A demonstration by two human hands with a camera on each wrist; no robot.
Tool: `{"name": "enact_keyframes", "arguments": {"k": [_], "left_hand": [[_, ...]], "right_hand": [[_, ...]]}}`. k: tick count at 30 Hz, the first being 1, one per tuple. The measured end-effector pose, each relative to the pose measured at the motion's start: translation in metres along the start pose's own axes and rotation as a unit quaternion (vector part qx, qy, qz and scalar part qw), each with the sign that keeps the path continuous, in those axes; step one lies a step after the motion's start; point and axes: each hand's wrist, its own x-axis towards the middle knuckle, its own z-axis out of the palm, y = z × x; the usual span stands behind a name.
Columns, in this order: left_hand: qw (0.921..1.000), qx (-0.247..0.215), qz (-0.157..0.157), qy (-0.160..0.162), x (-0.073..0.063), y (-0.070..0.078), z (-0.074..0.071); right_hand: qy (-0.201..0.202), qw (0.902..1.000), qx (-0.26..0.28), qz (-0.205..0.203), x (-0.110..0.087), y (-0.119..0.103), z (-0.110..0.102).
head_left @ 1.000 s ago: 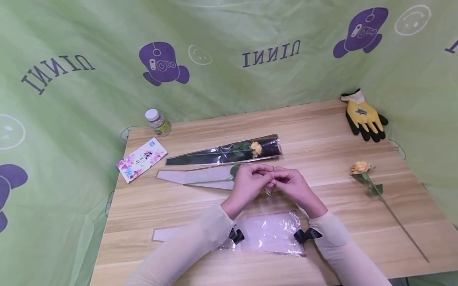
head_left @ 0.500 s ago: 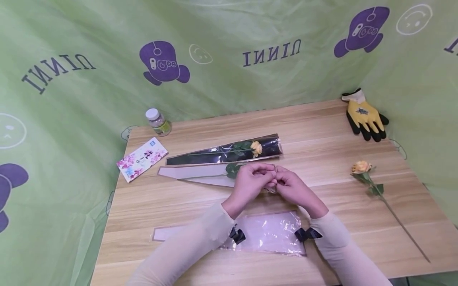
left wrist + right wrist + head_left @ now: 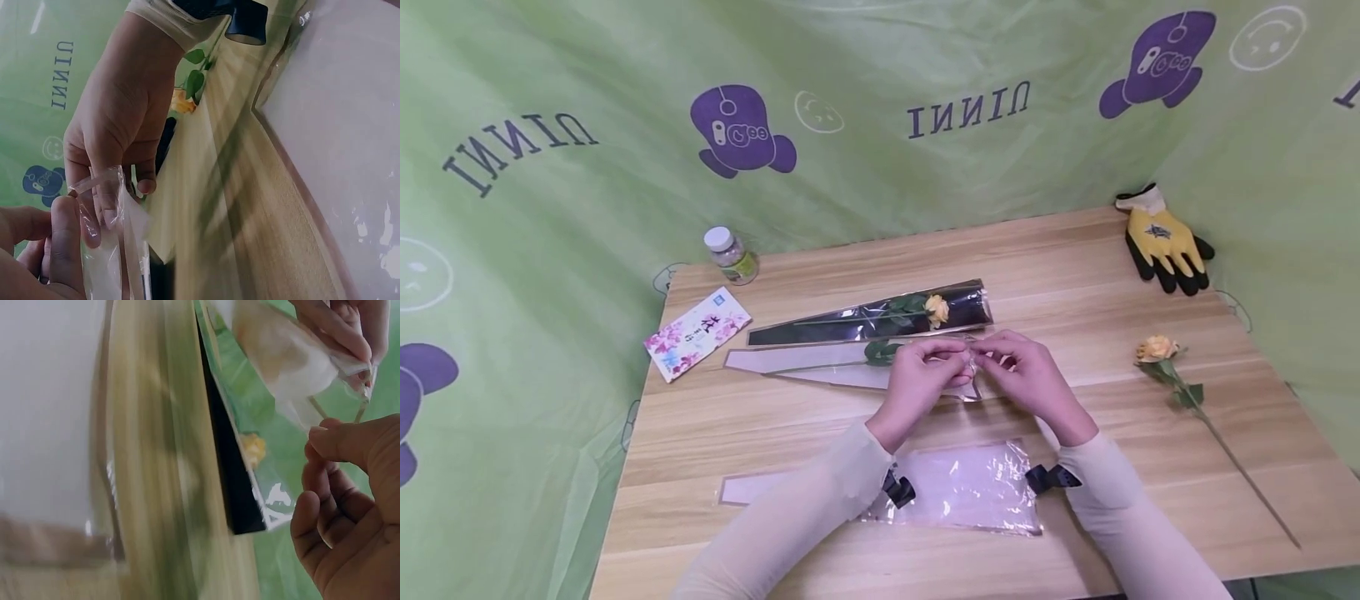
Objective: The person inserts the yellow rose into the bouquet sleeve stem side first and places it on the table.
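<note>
Both hands work at the wide end of a clear flower sleeve (image 3: 820,371) with a pale panel and brown border. A stem with green leaves (image 3: 880,352) lies inside it. My left hand (image 3: 922,379) pinches the sleeve's mouth between thumb and fingers. My right hand (image 3: 1030,375) pinches the edge beside it, thumb against index finger at the plastic (image 3: 322,403). In the right wrist view, a blurred pale bloom (image 3: 294,372) shows through the film. In the head view the hands hide that end.
Behind lies a black-backed sleeve (image 3: 842,321) with a yellow rose (image 3: 936,310). A flat pale sleeve (image 3: 955,492) lies under the forearms. A loose rose (image 3: 1157,350) is at right, a yellow glove (image 3: 1161,237) at the back right, a jar (image 3: 732,256) and floral packet (image 3: 697,335) at left.
The held sleeve has shifted slightly left and its mouth now shows below the fingers. My right hand has moved slightly right and turned, its fingers spread more from the left hand.
</note>
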Motion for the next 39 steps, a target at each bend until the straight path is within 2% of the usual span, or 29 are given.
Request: {"name": "enact_keyframes", "arguments": {"k": [5, 10, 14, 17, 19, 20, 21, 22, 23, 25, 26, 27, 28, 29, 30, 31, 33, 34, 36, 39], "left_hand": [[0.9997, 0.002, -0.018, 0.014, 0.010, -0.005, 0.008], [0.9993, 0.001, -0.024, 0.028, 0.022, -0.012, 0.021], [0.9993, 0.012, -0.026, 0.023, 0.034, -0.021, 0.025], [0.9975, 0.066, -0.025, -0.005, 0.035, -0.025, 0.017], [0.9883, 0.146, -0.013, -0.042, 0.027, -0.024, 0.003], [0.9766, 0.205, 0.000, -0.065, 0.020, -0.022, -0.005], [0.9565, 0.276, 0.017, -0.092, 0.010, -0.019, -0.015], [0.9287, 0.349, 0.040, -0.120, -0.002, -0.015, -0.026], [0.8927, 0.422, 0.069, -0.142, -0.015, -0.011, -0.036], [0.8057, 0.549, 0.130, -0.182, -0.045, -0.005, -0.055], [0.7622, 0.595, 0.158, -0.200, -0.061, -0.003, -0.063], [0.7240, 0.628, 0.182, -0.221, -0.078, -0.003, -0.070], [0.6939, 0.648, 0.204, -0.239, -0.094, -0.004, -0.076], [0.6687, 0.663, 0.219, -0.256, -0.109, -0.007, -0.082], [0.6491, 0.672, 0.235, -0.268, -0.122, -0.011, -0.086], [0.6374, 0.676, 0.244, -0.278, -0.133, -0.016, -0.091], [0.6231, 0.681, 0.256, -0.288, -0.145, -0.025, -0.098], [0.6221, 0.681, 0.258, -0.287, -0.147, -0.028, -0.102], [0.6261, 0.683, 0.254, -0.276, -0.142, -0.032, -0.108], [0.6317, 0.690, 0.243, -0.257, -0.122, -0.033, -0.115]], "right_hand": [[-0.020, 0.9996, 0.009, 0.018, 0.007, 0.013, -0.010], [-0.071, 0.9958, 0.017, 0.056, 0.017, 0.029, -0.024], [-0.102, 0.9904, 0.015, 0.092, 0.023, 0.042, -0.032], [-0.097, 0.9887, 0.001, 0.114, 0.020, 0.048, -0.036], [-0.085, 0.9891, -0.008, 0.120, 0.014, 0.047, -0.039], [-0.078, 0.9898, -0.014, 0.118, 0.009, 0.045, -0.041], [-0.074, 0.9905, -0.023, 0.114, 0.003, 0.041, -0.043], [-0.074, 0.9911, -0.032, 0.106, -0.004, 0.036, -0.045], [-0.077, 0.9917, -0.041, 0.094, -0.012, 0.031, -0.046], [-0.090, 0.9911, -0.071, 0.067, -0.031, 0.019, -0.049], [-0.099, 0.9896, -0.088, 0.056, -0.042, 0.013, -0.050], [-0.108, 0.9874, -0.107, 0.046, -0.055, 0.007, -0.051], [-0.115, 0.9849, -0.124, 0.040, -0.067, 0.002, -0.051], [-0.119, 0.9822, -0.141, 0.035, -0.079, -0.003, -0.050], [-0.121, 0.9796, -0.156, 0.037, -0.090, -0.007, -0.049], [-0.124, 0.9782, -0.160, 0.045, -0.099, -0.010, -0.047], [-0.129, 0.9761, -0.161, 0.069, -0.111, -0.014, -0.043], [-0.130, 0.9755, -0.156, 0.085, -0.114, -0.015, -0.041], [-0.128, 0.9745, -0.144, 0.115, -0.112, -0.016, -0.035], [-0.123, 0.9713, -0.140, 0.148, -0.100, -0.013, -0.026]]}}
